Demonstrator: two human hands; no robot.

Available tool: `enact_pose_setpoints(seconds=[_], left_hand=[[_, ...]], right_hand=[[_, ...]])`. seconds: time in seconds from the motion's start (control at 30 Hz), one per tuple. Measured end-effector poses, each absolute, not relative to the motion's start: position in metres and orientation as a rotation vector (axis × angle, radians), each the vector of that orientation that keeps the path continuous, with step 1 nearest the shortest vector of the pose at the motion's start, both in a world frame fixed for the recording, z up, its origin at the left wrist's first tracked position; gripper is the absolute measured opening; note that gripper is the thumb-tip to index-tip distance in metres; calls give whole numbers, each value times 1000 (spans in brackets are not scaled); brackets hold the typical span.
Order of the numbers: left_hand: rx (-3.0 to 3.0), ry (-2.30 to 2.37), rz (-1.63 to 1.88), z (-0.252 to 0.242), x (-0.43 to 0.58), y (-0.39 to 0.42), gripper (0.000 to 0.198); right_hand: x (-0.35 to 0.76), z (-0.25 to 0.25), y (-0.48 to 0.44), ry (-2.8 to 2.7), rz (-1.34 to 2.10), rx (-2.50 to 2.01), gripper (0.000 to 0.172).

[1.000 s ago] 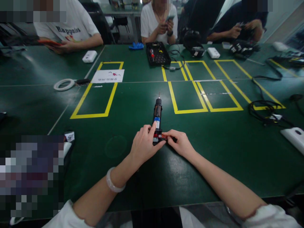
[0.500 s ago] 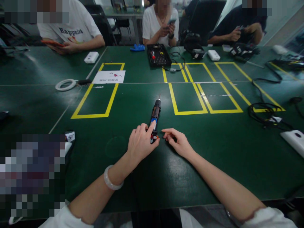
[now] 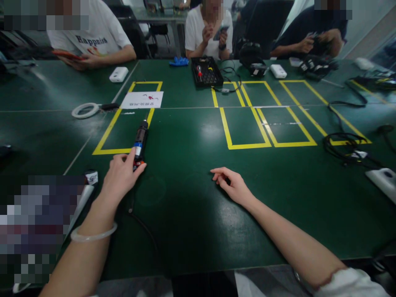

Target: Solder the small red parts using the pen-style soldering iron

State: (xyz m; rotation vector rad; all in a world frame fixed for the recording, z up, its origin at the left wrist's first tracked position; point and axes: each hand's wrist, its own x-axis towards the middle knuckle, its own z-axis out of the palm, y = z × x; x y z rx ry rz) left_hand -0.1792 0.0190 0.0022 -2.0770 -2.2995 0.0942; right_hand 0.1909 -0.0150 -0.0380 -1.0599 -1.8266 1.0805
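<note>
The left hand [image 3: 121, 175] grips the screwdriver [image 3: 142, 133] at the right side of the leftmost yellow frame [image 3: 113, 151], the right hand [image 3: 232, 185] rests empty, loosely curled, and a snagging cord [image 3: 142, 223] could tug it askew.

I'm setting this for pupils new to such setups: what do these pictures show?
No machine here: these are a person's own bare hands. Every picture comes from one camera worn on the head, looking forward and down. The left hand holds what looks like an electric screwdriver, tip pointing away from the wearer. The right hand holds nothing, its fingers loosely curled. On the green table lie yellow tape outlines, a printed sheet, a black tray and a white coil; other people sit across it.
</note>
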Motion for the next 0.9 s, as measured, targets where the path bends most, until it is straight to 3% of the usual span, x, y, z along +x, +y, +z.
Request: enact_pose_setpoints(seconds=[0.27, 0.53, 0.8, 0.9], left_hand=[[-1909, -2432, 41, 4, -218, 23, 66], [-1902, -2251, -131, 3, -201, 14, 32], [-1744, -2364, -160, 3, -198, 15, 32], [-1757, -2321, -343, 6, -196, 16, 32]], right_hand=[[190, -35, -15, -1827, 1105, -1078, 35], [190, -34, -15, -1831, 1121, -1079, 34], [190, -33, -15, -1835, 1131, -1081, 32], [190, -33, -15, -1844, 1120, -1074, 31]])
